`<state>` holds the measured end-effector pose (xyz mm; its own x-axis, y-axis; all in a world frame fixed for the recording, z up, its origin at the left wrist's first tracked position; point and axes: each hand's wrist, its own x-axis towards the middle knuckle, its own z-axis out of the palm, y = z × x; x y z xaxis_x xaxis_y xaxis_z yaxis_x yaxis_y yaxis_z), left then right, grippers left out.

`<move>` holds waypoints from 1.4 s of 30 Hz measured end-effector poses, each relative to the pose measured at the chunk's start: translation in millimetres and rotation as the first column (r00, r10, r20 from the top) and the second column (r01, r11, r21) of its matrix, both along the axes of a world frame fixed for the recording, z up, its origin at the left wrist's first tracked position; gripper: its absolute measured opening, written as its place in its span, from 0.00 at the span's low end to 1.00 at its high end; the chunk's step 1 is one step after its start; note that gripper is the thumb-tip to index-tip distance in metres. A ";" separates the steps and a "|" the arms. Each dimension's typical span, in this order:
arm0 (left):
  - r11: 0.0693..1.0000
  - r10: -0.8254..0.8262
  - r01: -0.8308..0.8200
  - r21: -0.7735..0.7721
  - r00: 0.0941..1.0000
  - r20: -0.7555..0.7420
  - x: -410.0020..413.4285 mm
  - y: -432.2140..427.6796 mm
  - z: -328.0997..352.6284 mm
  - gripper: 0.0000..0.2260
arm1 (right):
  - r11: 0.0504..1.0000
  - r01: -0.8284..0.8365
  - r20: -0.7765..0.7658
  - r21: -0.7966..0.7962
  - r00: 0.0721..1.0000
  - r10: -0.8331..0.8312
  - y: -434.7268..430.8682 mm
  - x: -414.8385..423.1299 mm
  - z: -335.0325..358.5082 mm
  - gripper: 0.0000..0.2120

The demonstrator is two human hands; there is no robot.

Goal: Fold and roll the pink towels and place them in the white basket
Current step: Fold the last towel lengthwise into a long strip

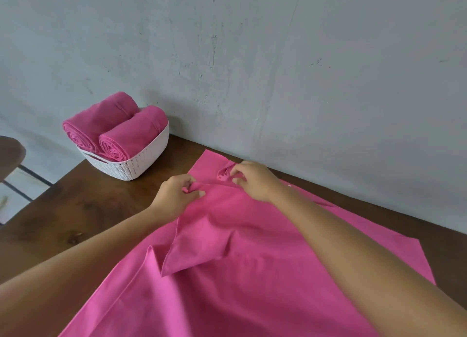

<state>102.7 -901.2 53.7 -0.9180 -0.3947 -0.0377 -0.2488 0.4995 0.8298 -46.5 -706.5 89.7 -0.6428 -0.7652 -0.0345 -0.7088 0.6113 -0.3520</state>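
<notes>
Near edge of pink towel (252,273) off-frame

Both the left hand (177,195) and right hand (252,181) pinch the pink towel (240,273).

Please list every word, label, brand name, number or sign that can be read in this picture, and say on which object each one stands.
None can be read.
The white basket shows only its woven pattern.
The rolled towels and the spread pink towel show no print or label.
A tiny white speck at the towel's far edge is too small to tell.
The wall and wooden table bear only scuffs and grain.
</notes>
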 end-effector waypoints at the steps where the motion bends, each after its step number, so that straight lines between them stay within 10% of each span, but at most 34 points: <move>1: 1.000 -0.001 0.001 0.003 1.000 -0.007 -0.2 -1.5 -2.3 0.16 | 1.000 -0.012 -0.010 -0.003 1.000 0.012 -8.6 -1.9 -5.8 0.10; 11: 0.998 0.046 -0.044 -0.046 0.998 0.033 -22.8 -17.9 -12.8 0.14 | 0.999 0.035 -0.142 0.020 0.989 -0.032 -29.5 -21.5 -39.3 0.03; 30: 0.973 0.047 -0.071 -0.220 0.992 -0.114 -97.3 -10.6 10.8 0.10 | 0.926 0.194 0.084 -0.325 0.981 -0.176 19.4 -11.4 6.3 0.04; 42: 0.997 0.044 -0.062 -0.054 0.957 -0.286 -38.4 5.3 39.3 0.05 | 0.565 0.629 0.687 -0.534 0.712 -0.142 25.3 -7.1 35.3 0.05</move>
<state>64.3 -895.9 93.0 -0.8650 -0.4365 0.2475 -0.0348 0.5444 0.8381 -53.6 -681.2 125.0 -0.9282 -0.3688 -0.0499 -0.0105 0.1599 -0.9871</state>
